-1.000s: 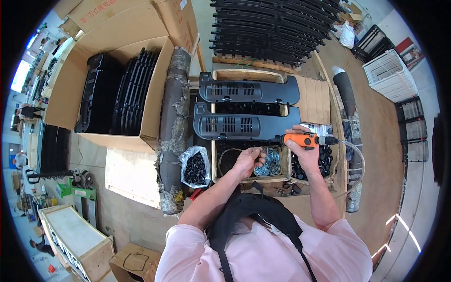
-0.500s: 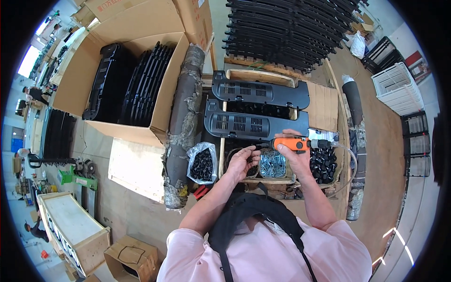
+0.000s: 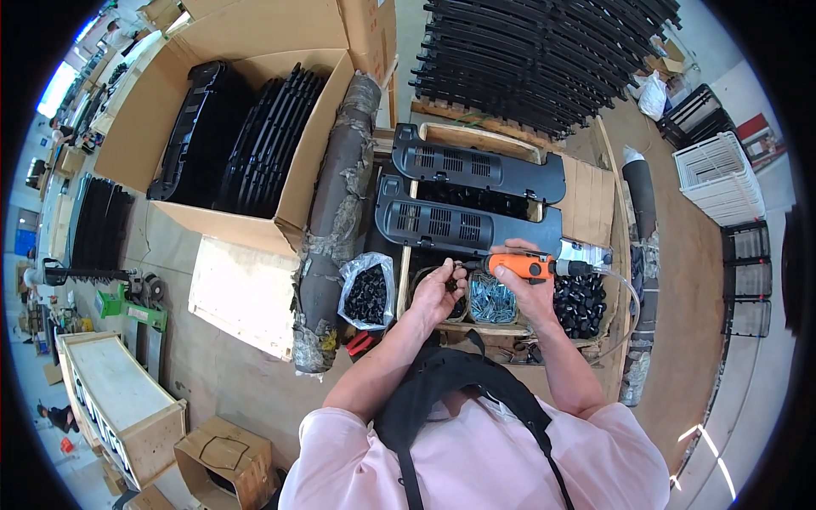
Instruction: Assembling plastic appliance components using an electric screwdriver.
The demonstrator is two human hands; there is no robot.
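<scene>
My right hand (image 3: 533, 296) is wrapped round an orange air screwdriver (image 3: 538, 269), held level with its tip pointing left. A clear hose (image 3: 636, 299) curves away from its right end. Close to the tool's tip, my left hand (image 3: 435, 297) has thumb and fingers pinched together; whatever is between them is too small to make out. Below the tool lies a compartment of silvery screws (image 3: 493, 299). Black plastic parts (image 3: 580, 302) fill the compartment to its right. Just beyond my hands, two black vented panels (image 3: 438, 223) lie across the wooden workbench frame.
A clear bag of black parts (image 3: 368, 293) stands left of the bench, with red-handled pliers (image 3: 359, 343) nearby. Padded rolls (image 3: 336, 212) flank the bench. A large carton (image 3: 285, 225) of black panels stands at left. Long black parts (image 3: 527, 59) are stacked at the back.
The view has shifted slightly. My left fingers have turned more upward near the screwdriver's tip. My right hand keeps its hold on the tool.
</scene>
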